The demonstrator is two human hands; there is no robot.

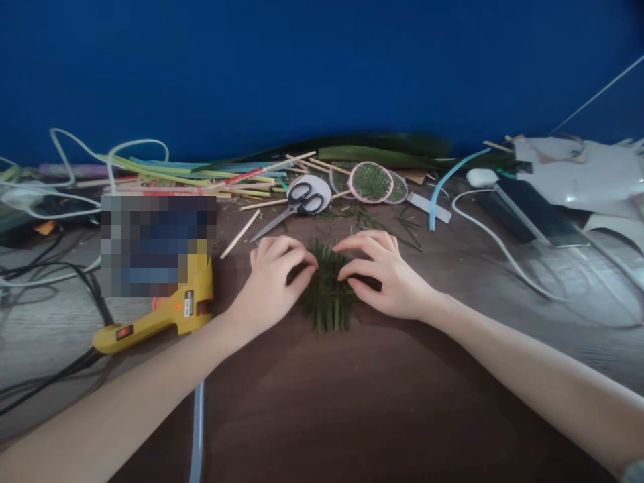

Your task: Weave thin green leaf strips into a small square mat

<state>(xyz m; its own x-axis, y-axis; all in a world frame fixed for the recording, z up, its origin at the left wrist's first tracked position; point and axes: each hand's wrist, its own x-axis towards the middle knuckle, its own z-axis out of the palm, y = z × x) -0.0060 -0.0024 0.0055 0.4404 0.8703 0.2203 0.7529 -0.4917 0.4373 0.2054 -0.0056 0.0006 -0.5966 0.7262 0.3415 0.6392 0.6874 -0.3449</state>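
Observation:
A small mat of woven green leaf strips [329, 312] lies on the brown table between my hands. My left hand [276, 272] pinches its left edge, thumb and index finger meeting there. From the other side my right hand [385, 272] holds the right edge between thumb and a finger, while its index finger stretches over the upper part. Scissors [282, 218] lie just beyond my left hand, their black handles over a white round piece [322, 191]. Loose leaf snippets [375, 221] are scattered beyond the mat.
A yellow glue gun [196, 302] rests at left, near black cables [95, 295]. Round pink-rimmed pieces with green weave [371, 182], sticks [241, 233] and long leaves [362, 154] lie at the back. A phone-like dark slab [548, 215] and white cable [503, 251] are at right.

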